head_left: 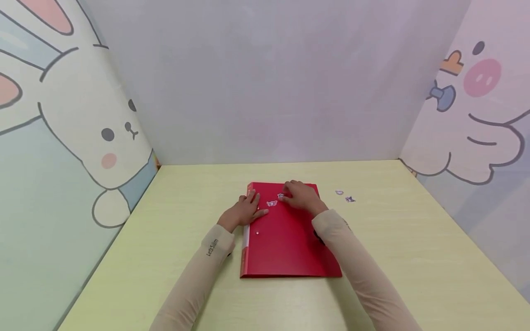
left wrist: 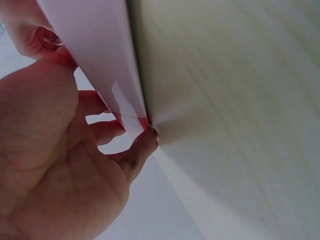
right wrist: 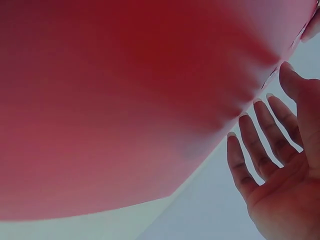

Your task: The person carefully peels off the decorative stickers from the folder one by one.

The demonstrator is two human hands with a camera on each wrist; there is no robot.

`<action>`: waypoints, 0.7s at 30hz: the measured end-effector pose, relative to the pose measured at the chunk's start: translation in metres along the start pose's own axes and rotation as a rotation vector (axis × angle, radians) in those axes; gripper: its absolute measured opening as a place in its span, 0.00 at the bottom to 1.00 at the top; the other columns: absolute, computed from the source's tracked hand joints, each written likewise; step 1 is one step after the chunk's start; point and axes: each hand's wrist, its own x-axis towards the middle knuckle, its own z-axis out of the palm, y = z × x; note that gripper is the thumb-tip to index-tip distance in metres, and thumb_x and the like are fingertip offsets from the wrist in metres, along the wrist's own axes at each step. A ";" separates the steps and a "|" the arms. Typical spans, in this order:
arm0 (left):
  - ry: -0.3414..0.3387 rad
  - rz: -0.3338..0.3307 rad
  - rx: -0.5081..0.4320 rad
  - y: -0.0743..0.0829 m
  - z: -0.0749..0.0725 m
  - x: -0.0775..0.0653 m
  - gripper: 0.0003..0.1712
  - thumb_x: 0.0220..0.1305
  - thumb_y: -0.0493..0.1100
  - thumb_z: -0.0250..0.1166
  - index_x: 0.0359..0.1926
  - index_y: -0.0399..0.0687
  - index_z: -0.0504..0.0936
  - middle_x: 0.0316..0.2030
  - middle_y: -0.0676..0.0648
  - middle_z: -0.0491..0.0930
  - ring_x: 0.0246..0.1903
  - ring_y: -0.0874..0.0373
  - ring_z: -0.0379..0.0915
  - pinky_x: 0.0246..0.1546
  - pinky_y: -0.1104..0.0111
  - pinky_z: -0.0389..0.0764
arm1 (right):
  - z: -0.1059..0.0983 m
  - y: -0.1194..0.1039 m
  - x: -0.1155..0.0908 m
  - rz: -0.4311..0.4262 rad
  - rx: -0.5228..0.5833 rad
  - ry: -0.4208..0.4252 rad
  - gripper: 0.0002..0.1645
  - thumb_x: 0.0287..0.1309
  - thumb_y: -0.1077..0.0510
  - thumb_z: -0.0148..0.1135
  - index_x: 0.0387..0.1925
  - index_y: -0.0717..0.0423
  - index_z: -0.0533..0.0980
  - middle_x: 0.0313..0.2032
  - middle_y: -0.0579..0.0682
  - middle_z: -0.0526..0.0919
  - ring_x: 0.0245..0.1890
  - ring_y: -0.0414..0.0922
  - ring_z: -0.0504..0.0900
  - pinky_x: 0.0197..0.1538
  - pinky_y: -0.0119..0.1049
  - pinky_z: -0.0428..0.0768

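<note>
A red ring binder (head_left: 290, 243) lies closed on the table, its spine toward the left. My left hand (head_left: 243, 211) rests over the spine side near the top, fingers spread on the cover; in the left wrist view one fingertip reaches down by the spine (left wrist: 107, 55). On the upper cover, my right hand (head_left: 302, 197) touches a small cartoon sticker (head_left: 280, 196) with its fingertips, partly hiding it. The right wrist view shows fairly straight fingers (right wrist: 260, 135) and the thumb apart, tips at the cover. Another sticker (head_left: 271, 203) lies between the hands.
Two more small stickers (head_left: 350, 199) lie on the pale wooden table (head_left: 397, 239) right of the binder. A plain curtain (head_left: 265, 82) stands behind, with cartoon-printed panels at both sides.
</note>
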 end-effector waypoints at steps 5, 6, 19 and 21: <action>0.003 0.004 0.016 -0.001 0.000 0.001 0.47 0.71 0.63 0.54 0.79 0.44 0.49 0.79 0.40 0.46 0.71 0.38 0.53 0.58 0.52 0.80 | -0.001 -0.003 0.000 -0.009 -0.037 -0.013 0.30 0.54 0.46 0.73 0.55 0.53 0.74 0.49 0.53 0.80 0.49 0.49 0.79 0.54 0.46 0.83; 0.001 0.003 0.018 -0.001 0.000 0.001 0.47 0.71 0.63 0.54 0.79 0.44 0.48 0.79 0.40 0.46 0.71 0.38 0.53 0.57 0.52 0.80 | -0.002 -0.004 0.000 -0.010 -0.044 -0.017 0.30 0.54 0.46 0.73 0.55 0.53 0.74 0.50 0.53 0.80 0.49 0.49 0.79 0.54 0.46 0.83; 0.009 -0.005 0.016 -0.001 0.003 0.000 0.47 0.71 0.64 0.54 0.79 0.45 0.48 0.78 0.40 0.47 0.71 0.39 0.53 0.57 0.53 0.81 | 0.000 -0.007 0.006 -0.023 -0.131 -0.018 0.29 0.54 0.48 0.74 0.55 0.52 0.74 0.49 0.53 0.80 0.49 0.49 0.80 0.54 0.45 0.84; 0.007 -0.007 0.023 -0.001 0.002 0.000 0.47 0.71 0.64 0.53 0.79 0.45 0.48 0.78 0.40 0.47 0.71 0.39 0.53 0.57 0.53 0.81 | -0.001 -0.008 0.007 -0.026 -0.141 -0.017 0.29 0.53 0.49 0.74 0.55 0.52 0.74 0.49 0.53 0.80 0.48 0.49 0.81 0.53 0.44 0.84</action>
